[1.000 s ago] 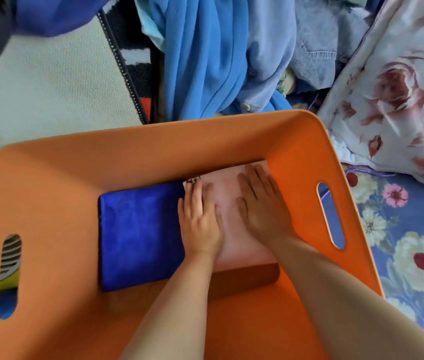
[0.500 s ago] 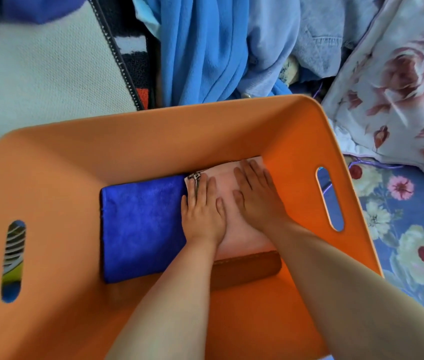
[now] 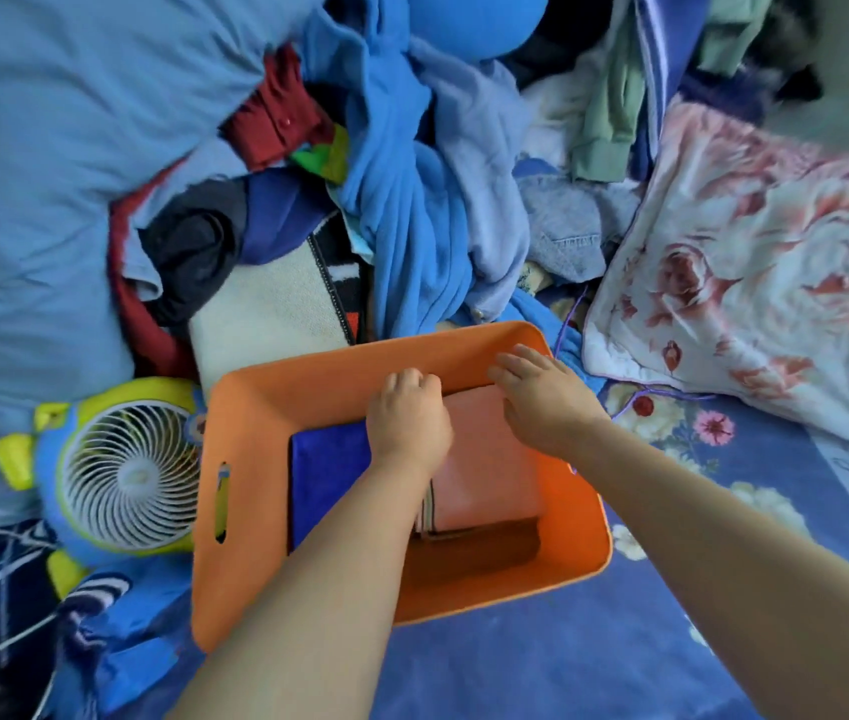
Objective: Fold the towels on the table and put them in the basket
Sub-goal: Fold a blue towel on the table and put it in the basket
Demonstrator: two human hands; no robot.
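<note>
An orange basket (image 3: pixel 235 589) sits on the blue floral bedspread in front of me. Inside it, a folded dark blue towel (image 3: pixel 326 470) lies on the left and a folded pink towel (image 3: pixel 490 475) on the right, over striped cloth. My left hand (image 3: pixel 407 418) hovers above the seam between the two towels, fingers curled, nothing in it. My right hand (image 3: pixel 536 397) is raised near the basket's far right corner, fingers spread and empty.
A blue and yellow toy-shaped fan (image 3: pixel 121 470) lies left of the basket. Behind it is a heap of clothes with a bright blue garment (image 3: pixel 412 241) and a white knit piece (image 3: pixel 266 314). A floral pillow (image 3: pixel 755 283) lies at the right.
Both hands have lifted off the pink towel, where they were pressing flat. The view has pulled back, so the basket looks smaller and more of the bed shows.
</note>
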